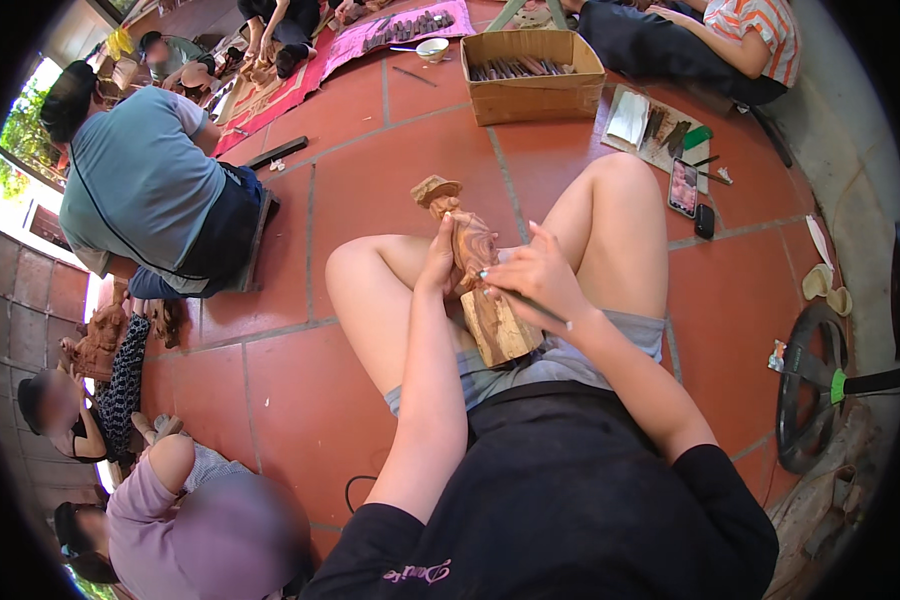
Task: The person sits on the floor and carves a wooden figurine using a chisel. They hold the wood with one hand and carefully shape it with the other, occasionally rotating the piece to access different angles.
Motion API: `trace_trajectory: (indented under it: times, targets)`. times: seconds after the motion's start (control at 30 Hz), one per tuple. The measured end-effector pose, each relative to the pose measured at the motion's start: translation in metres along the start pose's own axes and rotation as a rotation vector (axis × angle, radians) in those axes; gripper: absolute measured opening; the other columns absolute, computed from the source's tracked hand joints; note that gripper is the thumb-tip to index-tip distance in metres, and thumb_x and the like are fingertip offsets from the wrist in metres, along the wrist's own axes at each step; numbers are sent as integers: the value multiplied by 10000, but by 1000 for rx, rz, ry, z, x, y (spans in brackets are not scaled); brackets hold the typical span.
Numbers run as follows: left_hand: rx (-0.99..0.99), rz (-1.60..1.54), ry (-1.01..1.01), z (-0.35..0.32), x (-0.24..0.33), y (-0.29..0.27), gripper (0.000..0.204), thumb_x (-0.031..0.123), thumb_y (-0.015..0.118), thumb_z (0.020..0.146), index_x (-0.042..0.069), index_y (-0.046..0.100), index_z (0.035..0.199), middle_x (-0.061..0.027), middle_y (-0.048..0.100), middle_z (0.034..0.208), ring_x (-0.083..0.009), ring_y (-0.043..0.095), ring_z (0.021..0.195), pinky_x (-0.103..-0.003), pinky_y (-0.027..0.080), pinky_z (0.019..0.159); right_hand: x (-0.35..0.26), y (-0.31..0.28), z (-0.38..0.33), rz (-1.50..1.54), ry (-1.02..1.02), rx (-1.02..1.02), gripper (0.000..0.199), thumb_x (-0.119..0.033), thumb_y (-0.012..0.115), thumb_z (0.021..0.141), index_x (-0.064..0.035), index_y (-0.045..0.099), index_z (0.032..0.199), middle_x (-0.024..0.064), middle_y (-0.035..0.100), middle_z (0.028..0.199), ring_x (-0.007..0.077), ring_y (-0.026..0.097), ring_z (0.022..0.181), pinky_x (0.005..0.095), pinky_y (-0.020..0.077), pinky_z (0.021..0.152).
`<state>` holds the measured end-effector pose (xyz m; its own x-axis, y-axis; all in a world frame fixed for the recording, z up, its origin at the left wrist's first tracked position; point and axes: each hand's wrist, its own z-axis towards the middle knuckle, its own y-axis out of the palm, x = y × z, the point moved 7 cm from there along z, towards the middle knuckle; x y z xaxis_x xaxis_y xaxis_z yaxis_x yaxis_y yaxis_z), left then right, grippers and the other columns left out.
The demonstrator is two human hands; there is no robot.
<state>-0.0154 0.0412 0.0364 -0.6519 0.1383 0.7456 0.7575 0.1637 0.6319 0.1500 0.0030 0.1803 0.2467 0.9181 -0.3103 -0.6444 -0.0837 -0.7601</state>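
Carving step in hand, by the look of it: detail work on the wooden figure (475, 275), which stands propped upright in the lap between the bent knees, base down on the shorts. Left hand (437, 262) wraps the figure's mid-section from the left side, fingers curled shut around it to steady it. Right hand (537, 280) pinches a thin carving tool (530, 300) pencil-style, fingers pressed together on the shaft, tip touching the figure's right flank about halfway up.

Judgement: next stroke needs a firm left-hand brace and a short, controlled push of the tip along the grain; a slip would send the tip toward the left hand or the thigh.

Around: cardboard box of chisels (533, 72) on the tiled floor ahead, phone (683, 186) to the right, other people seated nearby.
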Motion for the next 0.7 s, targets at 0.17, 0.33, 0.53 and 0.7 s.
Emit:
trace_trajectory:
  times: [0.17,0.33,0.53,0.7]
  targets:
    - [95,-114,37,-4,1,-7,531,515,408,992,31,523,1175,-137,648,1030,-222,666,890,-362,590,729,15,-3,39,-100,14,135,131,-185,617,839,-178,706,934,-47,691,907,138,614,857,515,301,1072]
    - [27,-5,75,-3,3,5,543,531,397,990,35,536,1163,-119,651,1011,-218,662,896,-344,580,736,5,21,19,-142,-14,127,164,-144,576,819,-78,686,921,19,682,871,191,617,865,529,301,1078]
    - [-30,42,-6,-5,-4,7,683,639,436,925,30,502,1229,-173,642,1077,-276,646,1012,-397,559,854,-22,8,-11,-86,-29,-5,139,-178,599,789,-100,699,845,25,679,867,196,617,890,531,290,1085]
    - [82,113,12,3,-6,-39,589,577,392,974,58,520,1221,-90,654,1059,-190,668,940,-331,575,784,-10,-15,28,-148,3,25,114,-156,609,776,-136,697,846,1,673,952,184,607,934,559,269,1092]
